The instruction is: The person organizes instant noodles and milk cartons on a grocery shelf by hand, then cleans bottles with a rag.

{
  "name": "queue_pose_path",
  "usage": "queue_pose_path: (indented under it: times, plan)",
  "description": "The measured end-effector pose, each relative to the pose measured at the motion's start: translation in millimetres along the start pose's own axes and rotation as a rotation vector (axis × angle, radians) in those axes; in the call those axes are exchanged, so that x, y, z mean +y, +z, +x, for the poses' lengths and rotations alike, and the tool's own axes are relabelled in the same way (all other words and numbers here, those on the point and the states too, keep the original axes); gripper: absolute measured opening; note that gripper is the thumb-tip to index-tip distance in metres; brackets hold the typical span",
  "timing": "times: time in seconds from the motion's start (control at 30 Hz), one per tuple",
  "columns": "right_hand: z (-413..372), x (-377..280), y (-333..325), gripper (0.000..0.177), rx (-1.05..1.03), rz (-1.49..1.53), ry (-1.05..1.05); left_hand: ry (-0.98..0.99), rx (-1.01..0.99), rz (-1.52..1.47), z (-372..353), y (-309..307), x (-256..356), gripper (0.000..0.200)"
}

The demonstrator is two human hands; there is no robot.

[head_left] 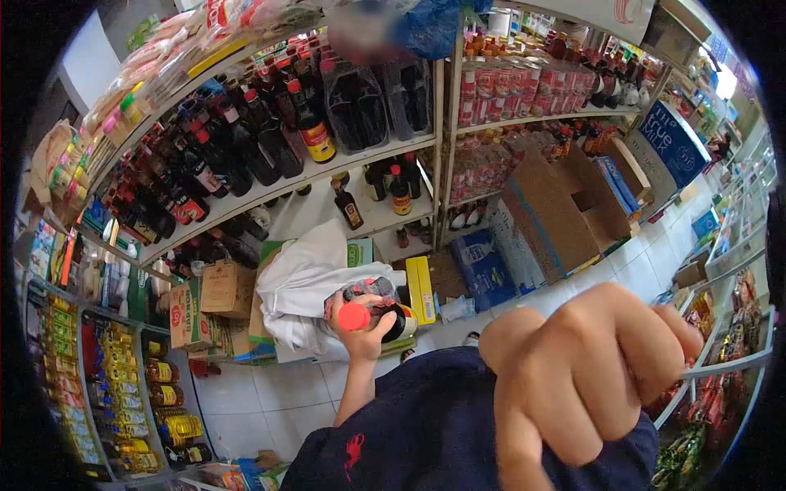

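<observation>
Just over the rumpled white cloth or sack (299, 282), the left hand (366, 331) is wrapped around a cluster of dark bottles (399, 325), with a red cap (354, 317) pointing toward the camera; the exact count is hard to make out. The right hand (583, 372) is close to the lens, fingers curled into a loose fist; nothing shows in it, though its palm is hidden.

The bottles look filled, so they are probably fairly heavy for one hand, stiff, and slick along the sides; if they are glass, a knock could break them. The surest hold would be around the bodies, with a palm beneath, rather than by the cap. Their labels cannot be read.

Beside the cloth stands a yellow box (420, 290) with a barcode-like patch. Behind, the shelf (282, 190) carries rows of dark bottles, including one with a red-and-yellow label (317, 141) too small to read. Farther right, past an open cardboard box (536, 217), a blue-and-white carton (675, 147) appears to say "true MILK". To the left, a carton (189, 317) bears green and red print, too warped to read surely.
</observation>
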State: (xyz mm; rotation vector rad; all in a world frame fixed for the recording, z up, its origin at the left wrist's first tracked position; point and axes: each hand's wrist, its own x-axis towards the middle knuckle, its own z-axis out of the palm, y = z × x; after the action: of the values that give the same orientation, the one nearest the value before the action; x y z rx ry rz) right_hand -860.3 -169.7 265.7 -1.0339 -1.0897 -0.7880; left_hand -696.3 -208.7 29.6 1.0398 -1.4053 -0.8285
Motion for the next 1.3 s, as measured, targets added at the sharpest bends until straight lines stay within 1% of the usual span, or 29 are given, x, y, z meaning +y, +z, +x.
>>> queue_pose_path:
  times: [0.03,0.1,0.13,0.17,0.2,0.23,0.27,0.3,0.33,0.4,0.43,0.47,0.57,0.67,0.73,0.8,0.83,0.87,0.9,0.93,0.97,1.03,1.07,1.1,1.13,1.2,1.23,1.27,1.3]
  plan:
    - [-5.3,-3.1,0.8,0.039,0.008,0.003,-0.037,-0.011,-0.031,-0.014,-1.3,5.3,1.5,0.046]
    - [-22.8,-7.0,-6.2,0.037,0.134,-0.208,-0.118,-0.029,0.003,-0.094,-6.2,21.8,6.1,0.047]
    - [-41.9,-15.1,-5.5,0.032,0.383,-0.550,0.016,-0.054,0.029,-0.175,-9.7,30.9,7.7,0.049]
    - [-54.2,-22.0,-0.4,0.032,0.614,-1.137,0.305,-0.003,-0.053,0.287,-14.9,29.1,4.4,0.056]
    - [-68.8,-27.4,-10.3,0.045,0.544,-1.419,0.558,0.000,-0.050,0.280,-15.7,39.5,12.5,0.056]
    - [-85.6,-24.6,-12.6,0.057,0.530,-1.572,0.681,0.042,-0.054,0.161,-12.9,52.3,27.4,0.056]
    - [-99.3,-24.4,-7.2,0.062,0.533,-1.629,0.822,0.082,-0.061,0.040,-10.0,67.0,41.8,0.056]
    - [-116.0,-23.8,-3.9,0.058,0.514,-1.732,0.822,0.181,-0.063,-0.103,-6.0,86.9,54.1,0.045]
    - [-133.6,-26.1,0.7,0.054,0.491,-1.837,0.821,0.183,-0.066,-0.116,-13.5,99.3,36.5,0.045]
    - [-170.7,-39.5,16.4,0.050,0.554,-1.889,0.872,0.402,-0.190,0.118,-27.2,127.2,-14.5,0.033]
    - [-182.0,-50.3,25.6,0.046,0.617,-1.932,0.908,0.397,-0.195,0.232,-32.8,151.7,21.3,0.026]
    - [-189.4,-60.7,37.8,0.046,0.620,-1.952,0.903,0.412,-0.203,0.223,-37.6,174.2,27.1,0.026]
    - [-205.9,-87.5,78.4,0.031,1.007,-1.818,0.642,0.310,-0.234,0.115,-68.8,230.7,38.1,0.025]
    - [-232.2,-121.3,113.9,0.028,0.948,-2.009,0.745,0.201,-0.269,0.007,-97.0,278.3,46.1,0.025]
    - [-243.4,-143.0,138.2,0.026,1.019,-1.980,0.769,0.122,-0.295,-0.062,-113.5,304.7,52.6,0.025]
    - [-252.6,-163.7,155.7,0.026,1.035,-1.965,0.768,0.193,-0.339,0.012,-118.4,323.9,67.4,0.027]
    - [-250.2,-167.6,165.4,0.022,1.171,-1.952,0.682,0.271,-0.426,0.011,-114.6,332.3,78.1,0.028]
    - [-255.3,-172.9,171.8,0.022,1.189,-1.964,0.670,0.351,-0.511,0.009,-110.4,341.0,85.1,0.029]
    - [-262.4,-178.5,177.2,0.020,1.264,-1.993,0.565,0.377,-0.713,0.055,-101.8,346.9,84.9,0.039]
    - [-267.2,-182.8,182.6,0.018,1.332,-2.019,0.460,0.384,-0.726,0.050,-97.2,350.9,88.6,0.039]
    - [-269.8,-184.1,187.9,0.017,1.408,-2.031,0.362,0.343,-0.834,0.047,-93.0,353.0,96.0,0.047]
    - [-284.1,-188.7,194.9,0.011,1.614,-1.828,0.114,0.172,-1.087,-0.013,-76.1,350.8,104.7,0.066]
    - [-287.5,-191.9,199.3,0.010,1.716,-1.682,-0.006,-0.168,-1.071,-0.310,-73.5,352.5,92.3,0.065]
    - [-291.6,-196.2,202.3,0.012,1.770,-1.675,-0.123,-0.296,-1.101,-0.439,-71.7,353.4,91.7,0.064]
    - [-295.5,-201.6,206.4,0.015,1.820,-1.825,-0.150,-0.433,-1.122,-0.566,-70.9,353.7,92.7,0.062]
    - [-294.9,-207.6,216.0,0.017,1.884,-1.874,-0.311,-0.489,-1.081,-0.597,-81.9,365.6,106.2,0.060]
    - [-297.1,-210.3,219.5,0.017,1.851,-1.882,-0.367,-0.444,-1.071,-0.542,-86.1,372.2,113.1,0.059]
    - [-299.5,-211.0,221.7,0.018,1.822,-1.885,-0.421,-0.035,-0.943,-0.558,-94.0,393.4,90.1,0.065]
    - [-294.3,-210.7,224.8,0.017,1.749,-1.904,-0.490,-0.052,-0.931,-0.554,-98.8,394.6,110.7,0.067]
